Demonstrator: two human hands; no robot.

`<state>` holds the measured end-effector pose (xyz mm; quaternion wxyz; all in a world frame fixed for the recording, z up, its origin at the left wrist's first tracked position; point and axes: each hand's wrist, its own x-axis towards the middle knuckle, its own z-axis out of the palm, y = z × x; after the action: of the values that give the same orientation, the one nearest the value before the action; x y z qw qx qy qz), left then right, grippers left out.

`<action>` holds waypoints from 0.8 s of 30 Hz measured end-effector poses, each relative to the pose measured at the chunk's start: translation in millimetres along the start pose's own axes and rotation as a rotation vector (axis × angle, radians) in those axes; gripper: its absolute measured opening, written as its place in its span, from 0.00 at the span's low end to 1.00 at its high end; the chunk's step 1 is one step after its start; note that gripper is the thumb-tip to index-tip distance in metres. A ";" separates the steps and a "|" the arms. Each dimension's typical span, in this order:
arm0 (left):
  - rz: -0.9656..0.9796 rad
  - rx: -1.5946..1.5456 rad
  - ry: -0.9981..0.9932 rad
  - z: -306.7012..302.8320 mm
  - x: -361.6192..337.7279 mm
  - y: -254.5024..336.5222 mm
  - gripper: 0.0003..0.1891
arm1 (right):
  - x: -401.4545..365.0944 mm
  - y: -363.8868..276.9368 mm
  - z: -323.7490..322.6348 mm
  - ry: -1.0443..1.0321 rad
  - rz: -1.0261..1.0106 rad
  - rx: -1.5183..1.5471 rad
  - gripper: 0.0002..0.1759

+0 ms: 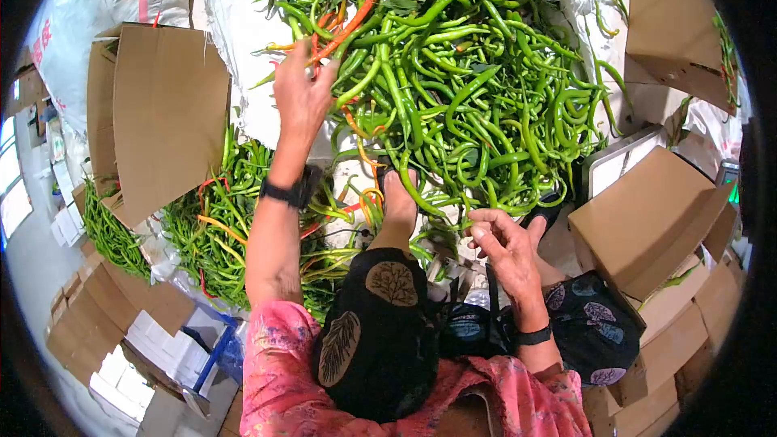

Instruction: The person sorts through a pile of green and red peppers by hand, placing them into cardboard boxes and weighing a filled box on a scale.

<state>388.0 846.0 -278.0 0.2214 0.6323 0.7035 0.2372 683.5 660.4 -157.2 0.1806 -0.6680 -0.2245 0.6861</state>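
Head view: the left hand (301, 93) was at the upper left part of the pile, thumb and fingers closed around the low end of a long red pepper (356, 26). That pepper's long axis ran on a diagonal, from the hand up toward the top middle of the frame, so its free end pointed up and right. Couldn't tell which end had the stem. A few orange bits poked out around the same fingers.

The right hand (506, 251) was lower, right of center, at the near edge of the pile (486, 89). Fingers loosely bent, thumb close to the index; couldn't tell if it was pinching anything. The green ones in the pile pointed every which way, lots of them curled.

White sheet (251, 24) showed upper left under the pile. Some orange peppers (364, 154) lay left of the foot (398, 198), mostly running up and down the frame. A second heap (198, 235) was at left, just below a carton (170, 113), and another box (655, 218) sat tilted at right.
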 end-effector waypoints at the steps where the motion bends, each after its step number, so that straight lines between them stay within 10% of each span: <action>1: 0.012 0.137 -0.127 19.8 9.3 -18.3 0.29 | 1.2 -0.1 -0.1 0.001 -0.004 0.024 0.16; 6: 0.191 0.335 0.048 54.7 10.9 -49.4 0.23 | 5.8 2.7 -4.7 0.006 -0.005 0.008 0.16; 11: -0.329 -0.391 -0.493 25.4 -3.4 -3.4 0.12 | 11.2 -1.7 -1.7 -0.004 -0.022 0.002 0.16; 15: -0.301 -0.573 -0.663 20.8 -76.8 77.7 0.11 | 17.6 3.7 0.2 -0.025 -0.004 0.023 0.27; 18: 0.148 -0.655 -0.857 16.9 -118.3 109.1 0.11 | 30.6 2.8 -0.2 0.019 -0.245 0.265 0.54; 23: 0.580 -0.595 -1.068 23.6 -111.5 109.4 0.11 | 42.1 -8.3 -7.9 0.134 -0.264 0.564 0.27; 24: 0.715 -0.543 -0.629 38.4 -109.0 98.4 0.12 | 41.3 -5.1 -13.1 0.143 -0.268 0.648 0.21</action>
<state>499.8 748.3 -246.7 0.4818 0.7926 0.2582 0.2700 694.6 688.1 -189.0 0.4866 -0.5872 -0.0677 0.6434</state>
